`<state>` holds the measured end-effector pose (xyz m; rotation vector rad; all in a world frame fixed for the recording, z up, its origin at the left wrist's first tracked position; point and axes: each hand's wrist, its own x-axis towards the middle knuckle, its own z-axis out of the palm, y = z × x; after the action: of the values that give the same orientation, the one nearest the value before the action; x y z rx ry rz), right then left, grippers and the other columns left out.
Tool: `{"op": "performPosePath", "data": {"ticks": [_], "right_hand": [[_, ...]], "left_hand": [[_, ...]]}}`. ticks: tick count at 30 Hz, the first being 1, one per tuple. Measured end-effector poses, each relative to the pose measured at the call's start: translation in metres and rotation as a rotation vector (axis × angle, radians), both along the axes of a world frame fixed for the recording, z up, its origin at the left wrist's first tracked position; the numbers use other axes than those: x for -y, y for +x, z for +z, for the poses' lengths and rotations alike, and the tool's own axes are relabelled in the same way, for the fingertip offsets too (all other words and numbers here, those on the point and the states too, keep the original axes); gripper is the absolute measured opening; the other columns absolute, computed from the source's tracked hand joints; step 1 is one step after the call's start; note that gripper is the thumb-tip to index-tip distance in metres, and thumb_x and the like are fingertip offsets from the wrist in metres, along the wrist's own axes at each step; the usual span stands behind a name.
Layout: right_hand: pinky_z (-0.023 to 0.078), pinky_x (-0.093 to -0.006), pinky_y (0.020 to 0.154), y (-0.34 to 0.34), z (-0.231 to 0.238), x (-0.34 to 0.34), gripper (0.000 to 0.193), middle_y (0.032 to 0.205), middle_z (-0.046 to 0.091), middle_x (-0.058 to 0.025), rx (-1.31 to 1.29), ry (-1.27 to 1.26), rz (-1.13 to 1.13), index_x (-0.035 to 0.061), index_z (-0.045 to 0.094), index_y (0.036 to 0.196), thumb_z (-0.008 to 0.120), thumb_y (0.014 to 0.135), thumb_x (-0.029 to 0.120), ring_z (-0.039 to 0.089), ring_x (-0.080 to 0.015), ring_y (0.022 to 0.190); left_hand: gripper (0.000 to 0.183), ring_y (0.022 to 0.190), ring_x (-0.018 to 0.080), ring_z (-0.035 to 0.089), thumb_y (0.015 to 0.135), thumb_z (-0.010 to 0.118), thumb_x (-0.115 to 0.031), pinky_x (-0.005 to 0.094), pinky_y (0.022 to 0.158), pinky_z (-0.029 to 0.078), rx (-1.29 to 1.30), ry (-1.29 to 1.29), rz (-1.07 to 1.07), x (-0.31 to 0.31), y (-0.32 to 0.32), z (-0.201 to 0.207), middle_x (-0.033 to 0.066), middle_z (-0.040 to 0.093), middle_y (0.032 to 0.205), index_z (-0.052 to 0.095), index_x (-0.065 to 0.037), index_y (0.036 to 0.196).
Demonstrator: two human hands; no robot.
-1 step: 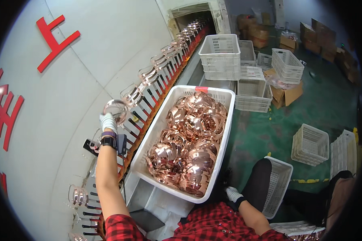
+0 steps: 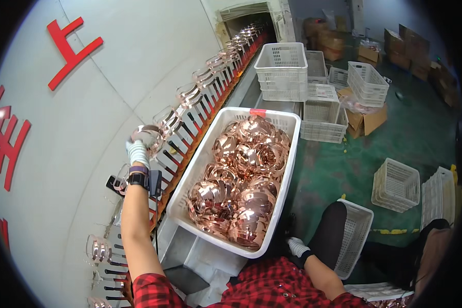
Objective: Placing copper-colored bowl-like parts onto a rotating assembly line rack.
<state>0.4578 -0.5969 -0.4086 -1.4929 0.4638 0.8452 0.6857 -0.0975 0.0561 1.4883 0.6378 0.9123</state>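
Observation:
At the rack line on the left, my left hand [image 2: 137, 152], in a striped white glove, has its fingers closed on the near-left edge of a shiny copper-coloured banded ring [image 2: 150, 134]. The ring is at the head of one of the red-and-black upright holders [image 2: 170, 158]. A dark watch [image 2: 137, 179] and a purple band circle that wrist. Low beside my dark trouser leg, my right hand [image 2: 298, 247], also gloved, hangs with nothing visible in it; its fingers look loosely extended. Between my arms a white plastic crate [image 2: 285, 203] is heaped with copper-coloured banded rings [image 2: 251, 159].
More ringed holders [image 2: 204, 77] run back to a wall opening [image 2: 245, 23]. A small black box [image 2: 155, 183] stands beside my left wrist. White crates [image 2: 281, 77] are stacked behind, others [image 2: 397, 185] on the green floor at right. Cardboard boxes [image 2: 367, 120] lie farther off.
My left hand has shifted slightly left and up on the ring, which has tilted a little. The right hand and the crate are nearly unchanged.

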Motion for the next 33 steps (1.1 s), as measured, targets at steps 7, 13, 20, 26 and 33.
{"op": "performPosePath", "data": {"ticks": [7,13,20,26,33], "right_hand": [[0.043,-0.0316,0.057,0.003,0.024,0.0,0.03,0.08,0.056,-0.0077,-0.043,0.145,-0.065,0.005,0.054,0.102,0.046,0.08,0.024,0.051,-0.0183,0.064],[0.044,-0.0316,0.056,0.002,0.039,-0.004,0.03,0.081,0.056,-0.0073,-0.013,0.053,-0.023,0.0039,0.054,0.103,0.045,0.082,0.023,0.052,-0.019,0.065],[0.042,-0.0306,0.053,-0.002,0.027,0.004,0.03,0.071,0.055,-0.0062,-0.061,-0.043,-0.029,0.0033,0.054,0.102,0.046,0.082,0.023,0.049,-0.0166,0.057],[0.043,-0.032,0.065,0.003,0.042,-0.003,0.031,0.078,0.058,-0.0109,-0.059,-0.13,0.047,0.0015,0.056,0.099,0.043,0.082,0.024,0.054,-0.0216,0.069],[0.042,-0.0321,0.062,0.003,0.03,-0.004,0.03,0.076,0.057,-0.0096,-0.048,-0.128,0.069,0.0027,0.057,0.099,0.045,0.081,0.024,0.052,-0.0201,0.066]], "left_hand": [[0.039,0.072,0.0132,0.053,0.076,0.05,0.002,0.0237,0.06,0.045,0.071,0.36,-0.224,0.079,-0.007,0.042,0.0079,0.056,0.088,0.044,0.001,0.114],[0.028,0.075,0.0199,0.056,0.081,0.047,-0.014,0.0337,0.061,0.048,-0.161,0.243,-0.398,-0.009,0.068,-0.025,0.0091,0.057,0.091,0.048,-0.003,0.107],[0.064,0.084,0.035,0.057,0.08,0.032,-0.056,0.052,0.07,0.048,-0.089,-0.4,-0.459,0.069,0.099,-0.012,0.0193,0.055,0.099,0.039,-0.005,0.118],[0.057,0.088,0.0369,0.055,0.081,0.045,-0.039,0.0504,0.074,0.047,-0.098,-0.762,-0.533,0.007,0.098,-0.034,0.0229,0.054,0.099,0.04,0.006,0.115],[0.039,0.098,0.0232,0.052,0.078,0.05,-0.009,0.03,0.084,0.041,-0.305,0.647,0.019,0.026,0.039,0.001,0.0167,0.053,0.106,0.044,0.003,0.114]]}}
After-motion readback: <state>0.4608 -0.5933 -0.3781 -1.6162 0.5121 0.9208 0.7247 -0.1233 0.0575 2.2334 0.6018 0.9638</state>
